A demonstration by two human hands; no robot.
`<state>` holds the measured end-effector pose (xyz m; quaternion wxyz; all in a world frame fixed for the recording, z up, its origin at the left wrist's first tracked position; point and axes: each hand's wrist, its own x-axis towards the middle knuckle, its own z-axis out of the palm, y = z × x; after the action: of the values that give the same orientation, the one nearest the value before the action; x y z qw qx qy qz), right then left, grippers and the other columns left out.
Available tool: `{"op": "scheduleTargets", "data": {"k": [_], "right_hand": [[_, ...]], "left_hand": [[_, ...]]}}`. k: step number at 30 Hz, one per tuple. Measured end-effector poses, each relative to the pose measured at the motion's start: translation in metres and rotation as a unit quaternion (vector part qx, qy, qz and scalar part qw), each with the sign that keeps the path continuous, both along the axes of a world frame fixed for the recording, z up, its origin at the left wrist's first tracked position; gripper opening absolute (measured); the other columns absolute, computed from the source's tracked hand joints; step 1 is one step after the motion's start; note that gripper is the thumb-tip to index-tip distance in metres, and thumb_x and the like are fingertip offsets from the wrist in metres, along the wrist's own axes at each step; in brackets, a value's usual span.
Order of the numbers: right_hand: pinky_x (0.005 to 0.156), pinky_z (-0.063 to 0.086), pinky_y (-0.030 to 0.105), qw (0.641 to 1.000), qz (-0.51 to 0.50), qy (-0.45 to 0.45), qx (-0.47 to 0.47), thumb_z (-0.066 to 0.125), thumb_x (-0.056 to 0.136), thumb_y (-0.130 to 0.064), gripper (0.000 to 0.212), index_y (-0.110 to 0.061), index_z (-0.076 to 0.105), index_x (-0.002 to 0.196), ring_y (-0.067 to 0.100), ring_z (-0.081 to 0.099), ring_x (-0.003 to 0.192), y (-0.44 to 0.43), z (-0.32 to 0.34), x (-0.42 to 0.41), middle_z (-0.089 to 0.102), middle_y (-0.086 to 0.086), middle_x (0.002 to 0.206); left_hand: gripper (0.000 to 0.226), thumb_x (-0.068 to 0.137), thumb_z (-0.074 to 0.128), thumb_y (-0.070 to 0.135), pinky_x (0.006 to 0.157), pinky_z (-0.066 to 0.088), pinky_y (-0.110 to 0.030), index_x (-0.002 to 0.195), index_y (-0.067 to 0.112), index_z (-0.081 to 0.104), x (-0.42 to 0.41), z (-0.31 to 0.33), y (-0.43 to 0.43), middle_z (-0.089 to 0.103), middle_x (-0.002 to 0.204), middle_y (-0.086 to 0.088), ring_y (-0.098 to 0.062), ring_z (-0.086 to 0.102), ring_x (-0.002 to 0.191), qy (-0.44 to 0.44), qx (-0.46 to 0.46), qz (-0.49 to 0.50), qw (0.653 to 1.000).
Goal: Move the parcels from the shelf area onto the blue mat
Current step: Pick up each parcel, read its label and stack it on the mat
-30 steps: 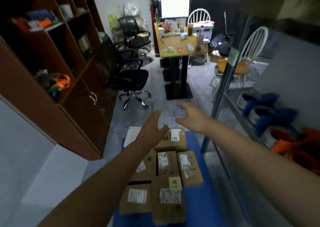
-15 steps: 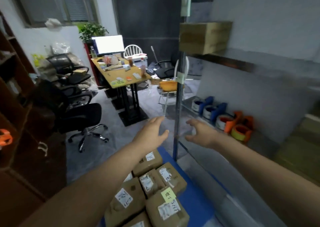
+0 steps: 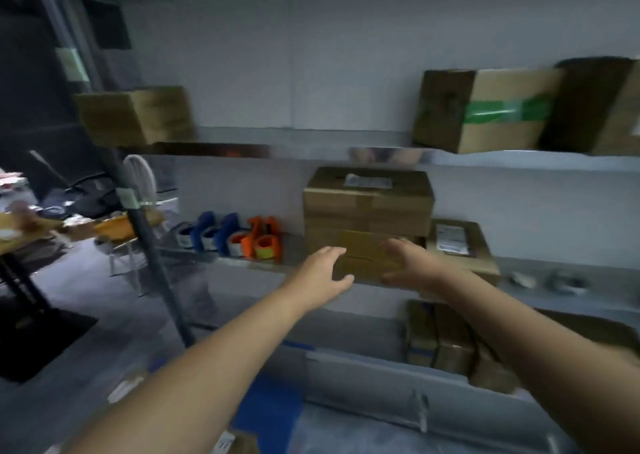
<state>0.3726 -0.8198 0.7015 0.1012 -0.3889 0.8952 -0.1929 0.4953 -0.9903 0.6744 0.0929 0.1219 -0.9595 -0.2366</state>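
As our hands, left (image 3: 323,270) and right (image 3: 410,266), reach spread and empty, we judge the stacked parcels (image 3: 367,211) stiff, moderately heavy; grip opposite side faces.

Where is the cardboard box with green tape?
Head view, upper right: the cardboard box with green tape sits on the top shelf, above the stacked brown parcels.
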Motion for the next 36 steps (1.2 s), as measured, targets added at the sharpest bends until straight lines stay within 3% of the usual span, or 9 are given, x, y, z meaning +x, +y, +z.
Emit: {"op": "scheduleTargets", "data": {"k": [5,11,14,17,22,25,31,34,36], "right_hand": [[0.094,0.042,0.027,0.996,-0.087,-0.012,-0.009,0.075,0.077,-0.029,0.061,-0.016,0.051,0.131,0.021,0.052,0.118,0.153,-0.014,-0.026,0.055,0.007,0.132],[0.107,0.038,0.034,0.978,-0.209,-0.021,-0.01,0.065,0.086,-0.031,0.054,-0.014,0.05,0.135,0.024,0.048,0.126,0.339,-0.042,-0.046,0.051,0.01,0.137],[0.104,0.041,0.034,0.959,-0.282,-0.028,-0.003,0.065,0.083,-0.035,0.056,-0.014,0.051,0.133,0.024,0.051,0.121,0.439,-0.052,-0.041,0.054,0.01,0.131],[0.099,0.041,0.03,0.932,-0.361,-0.031,-0.008,0.067,0.083,-0.037,0.056,-0.014,0.052,0.132,0.024,0.053,0.118,0.533,-0.056,-0.03,0.056,0.011,0.128],[0.093,0.042,0.027,0.87,-0.492,-0.024,-0.036,0.067,0.086,-0.033,0.054,-0.013,0.051,0.134,0.022,0.055,0.116,0.673,-0.051,-0.014,0.056,0.01,0.129],[0.092,0.042,0.028,0.83,-0.556,-0.021,-0.042,0.064,0.087,-0.028,0.05,-0.012,0.052,0.132,0.023,0.055,0.115,0.739,-0.052,-0.006,0.057,0.01,0.129],[0.101,0.043,0.033,0.77,-0.635,-0.055,-0.04,0.063,0.089,-0.024,0.052,-0.008,0.048,0.137,0.025,0.051,0.123,0.837,-0.072,-0.025,0.052,0.012,0.136],[0.094,0.04,0.026,0.739,-0.668,-0.065,-0.056,0.063,0.089,-0.024,0.051,-0.01,0.049,0.136,0.023,0.051,0.122,0.885,-0.085,-0.047,0.053,0.01,0.134],[0.091,0.039,0.025,0.722,-0.685,-0.081,-0.058,0.064,0.089,-0.025,0.049,-0.013,0.051,0.134,0.019,0.052,0.118,0.915,-0.094,-0.061,0.054,0.009,0.132]], "left_hand": [[0.061,0.089,0.059,0.047,0.1,0.045,-0.036,0.144,0.026,0.041,-0.071,-0.001,0.137,0.044,0.146,0.005,-0.019,0.047,0.129,-0.012,-0.013,-0.129,0.991],[0.062,0.09,0.055,0.05,0.096,0.045,-0.036,0.144,0.026,0.038,-0.13,-0.026,0.312,0.043,0.145,0.007,-0.018,0.048,0.129,-0.029,-0.061,-0.243,0.968],[0.064,0.09,0.057,0.048,0.104,0.042,-0.036,0.146,0.025,0.037,-0.154,-0.04,0.396,0.04,0.15,0.006,-0.016,0.044,0.133,-0.04,-0.063,-0.295,0.953],[0.062,0.09,0.06,0.042,0.107,0.039,-0.034,0.145,0.02,0.041,-0.177,-0.048,0.474,0.042,0.148,0.003,-0.017,0.045,0.132,-0.038,-0.031,-0.333,0.942],[0.049,0.089,0.064,0.031,0.09,0.042,-0.026,0.132,0.013,0.053,-0.217,-0.064,0.596,0.055,0.129,-0.005,-0.018,0.055,0.113,-0.056,0.033,-0.389,0.919],[0.059,0.091,0.063,0.036,0.102,0.042,-0.034,0.143,0.016,0.043,-0.236,-0.079,0.657,0.047,0.143,-0.003,-0.021,0.051,0.124,-0.061,0.029,-0.428,0.901],[0.061,0.089,0.061,0.04,0.098,0.045,-0.034,0.143,0.024,0.039,-0.29,-0.099,0.776,0.046,0.143,0.004,-0.015,0.05,0.125,-0.067,0.039,-0.501,0.862],[0.055,0.089,0.062,0.038,0.079,0.041,-0.017,0.139,0.026,0.043,-0.33,-0.104,0.838,0.049,0.138,0.004,-0.006,0.049,0.11,-0.075,0.063,-0.534,0.84],[0.053,0.089,0.062,0.037,0.072,0.035,-0.016,0.137,0.025,0.045,-0.355,-0.107,0.88,0.051,0.135,0.003,-0.003,0.046,0.103,-0.084,0.075,-0.546,0.83]]}}
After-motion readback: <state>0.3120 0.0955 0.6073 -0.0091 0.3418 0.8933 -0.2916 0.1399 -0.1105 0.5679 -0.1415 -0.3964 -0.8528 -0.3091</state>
